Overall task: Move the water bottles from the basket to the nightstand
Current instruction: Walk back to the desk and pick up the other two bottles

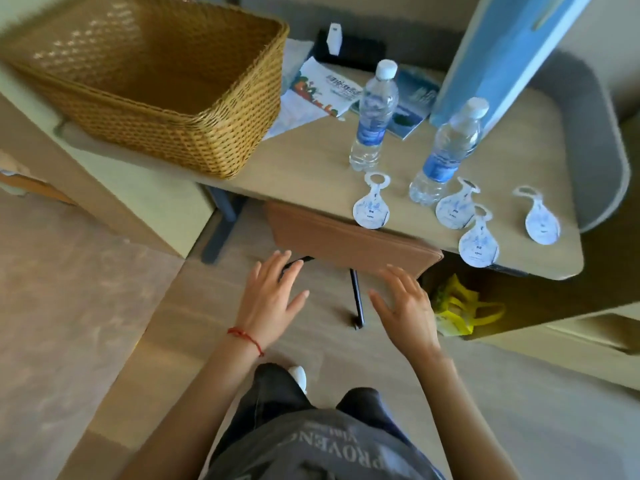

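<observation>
Two clear water bottles with white caps and blue labels stand upright on the wooden nightstand top [304, 168]: one [373, 116] near the middle, the other [446, 152] to its right. A woven wicker basket [166, 98] sits on the left end of the same surface, and the part of its inside that I can see holds nothing. My left hand [270, 296] and my right hand [405, 303] hover below the front edge with fingers spread, holding nothing and touching nothing.
Several white bottle-neck tags [372, 202] lie along the front edge. Leaflets [322, 91] and a black box [349, 46] lie behind the bottles, with a blue board [502, 53] leaning at the right. A brown stool [349, 237] stands under the edge, and a yellow bag [457, 306] lies on the floor.
</observation>
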{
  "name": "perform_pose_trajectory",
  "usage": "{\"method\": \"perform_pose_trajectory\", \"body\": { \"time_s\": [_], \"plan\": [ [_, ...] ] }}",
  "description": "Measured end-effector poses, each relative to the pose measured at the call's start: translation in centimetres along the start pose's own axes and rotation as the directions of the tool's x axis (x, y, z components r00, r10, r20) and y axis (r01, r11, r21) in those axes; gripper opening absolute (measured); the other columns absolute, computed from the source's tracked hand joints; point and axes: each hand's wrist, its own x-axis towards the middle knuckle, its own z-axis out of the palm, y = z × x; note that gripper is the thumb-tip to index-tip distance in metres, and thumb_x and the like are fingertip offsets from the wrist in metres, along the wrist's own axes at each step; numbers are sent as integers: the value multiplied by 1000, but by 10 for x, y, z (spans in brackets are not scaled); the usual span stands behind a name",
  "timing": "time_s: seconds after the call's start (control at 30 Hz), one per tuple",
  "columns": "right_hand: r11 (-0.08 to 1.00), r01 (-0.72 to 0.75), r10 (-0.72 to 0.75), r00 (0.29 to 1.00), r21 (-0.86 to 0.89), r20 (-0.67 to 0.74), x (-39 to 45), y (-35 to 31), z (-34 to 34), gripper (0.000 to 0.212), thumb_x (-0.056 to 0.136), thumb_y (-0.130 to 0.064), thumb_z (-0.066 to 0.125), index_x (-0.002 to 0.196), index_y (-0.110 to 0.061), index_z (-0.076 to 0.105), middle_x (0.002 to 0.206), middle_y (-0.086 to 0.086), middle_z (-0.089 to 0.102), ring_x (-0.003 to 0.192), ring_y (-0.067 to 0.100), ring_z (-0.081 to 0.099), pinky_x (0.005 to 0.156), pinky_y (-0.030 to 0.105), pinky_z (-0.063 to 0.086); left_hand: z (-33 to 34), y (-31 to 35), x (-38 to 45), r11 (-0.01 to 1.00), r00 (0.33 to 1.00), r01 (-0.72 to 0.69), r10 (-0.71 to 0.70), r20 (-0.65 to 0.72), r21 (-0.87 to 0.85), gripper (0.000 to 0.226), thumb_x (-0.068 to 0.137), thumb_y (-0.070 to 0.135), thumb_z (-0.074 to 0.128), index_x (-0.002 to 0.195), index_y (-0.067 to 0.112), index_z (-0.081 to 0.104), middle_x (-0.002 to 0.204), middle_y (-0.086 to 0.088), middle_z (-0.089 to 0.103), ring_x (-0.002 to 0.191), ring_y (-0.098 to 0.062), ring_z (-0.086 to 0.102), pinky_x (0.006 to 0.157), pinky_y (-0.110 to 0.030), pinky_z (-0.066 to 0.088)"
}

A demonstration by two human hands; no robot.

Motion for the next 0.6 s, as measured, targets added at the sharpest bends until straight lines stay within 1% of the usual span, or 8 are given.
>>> {"method": "perform_pose_trajectory", "body": {
  "time_s": [0.17,0.23,0.37,0.43,0.53,0.6],
  "plan": [
    [993,-111,116,982,39,-148,0,-7,-4,36,85,-21,66,117,-7,60,129,11,58,123,29,51,102,43,42,-7,-8,36,992,993,-118,119,16,-46,46,78,17,71,118,0,57,128,-23,54,122,-40,48,96,-58,40],
    [988,-149,153,973,37,-174,1,-6,-4,36,85,-21,66,117,-6,60,129,12,57,123,29,51,101,45,42,-7,-10,47,987,988,-152,153,12,-51,46,77,17,71,118,0,57,128,-23,55,121,-40,49,96,-57,40],
    [980,-197,196,956,22,-217,4,-2,-8,37,85,-23,65,118,-7,60,129,11,58,123,29,51,100,45,43,-8,-7,68,977,980,-196,198,18,-81,46,78,18,71,117,0,57,127,-24,55,121,-41,49,96,-58,40],
    [975,-217,220,945,37,-241,10,2,-13,37,85,-23,66,118,-8,60,129,10,58,122,29,51,101,43,42,-7,-3,80,974,978,-204,207,21,-94,45,80,23,64,117,0,58,127,-23,55,120,-41,50,95,-57,40],
    [973,-222,231,937,65,-264,26,11,-23,38,84,-21,66,120,-10,59,130,8,57,124,26,50,102,38,39,-6,4,100,972,978,-204,208,24,-119,47,83,34,49,115,0,58,124,-23,57,117,-40,52,95,-56,41],
    [973,-215,230,933,85,-276,38,17,-28,40,84,-20,65,122,-10,57,132,7,56,124,26,49,102,40,40,-5,7,115,970,977,-212,214,12,-117,50,83,36,44,114,-1,58,122,-24,57,115,-40,53,94,-55,44]
  ]
}}
